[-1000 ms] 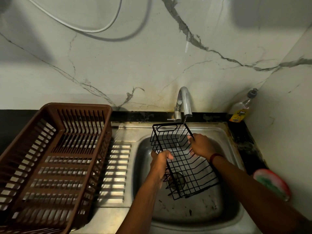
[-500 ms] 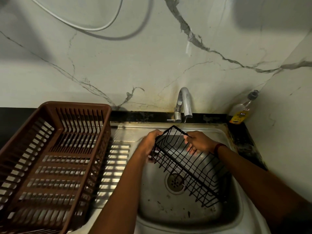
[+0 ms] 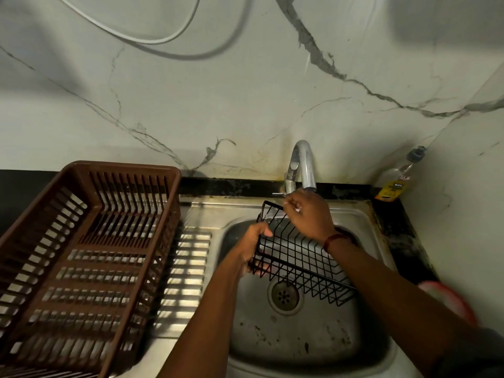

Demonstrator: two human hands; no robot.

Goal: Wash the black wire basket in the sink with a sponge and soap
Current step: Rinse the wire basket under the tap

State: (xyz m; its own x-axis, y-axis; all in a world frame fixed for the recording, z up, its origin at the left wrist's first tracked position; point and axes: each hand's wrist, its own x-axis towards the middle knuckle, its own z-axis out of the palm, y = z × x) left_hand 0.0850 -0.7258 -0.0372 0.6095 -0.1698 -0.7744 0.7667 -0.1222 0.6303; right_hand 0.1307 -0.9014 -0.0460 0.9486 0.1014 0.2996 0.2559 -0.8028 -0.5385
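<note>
- Black wire basket tilted over sink; left hand gripping its left end, right hand curled on upper rim.
- Raised nearer tap than before.

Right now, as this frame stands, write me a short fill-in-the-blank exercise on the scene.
1. The slatted plastic dish rack left of the stainless steel sink is ___ in colour.
2. The left hand and right hand hold the black wire basket; the right wrist wears a ___ band.
3. The clear bottle with a yellow label stands to the ___ of the curved chrome tap.
Missing words: brown; red; right.
</note>
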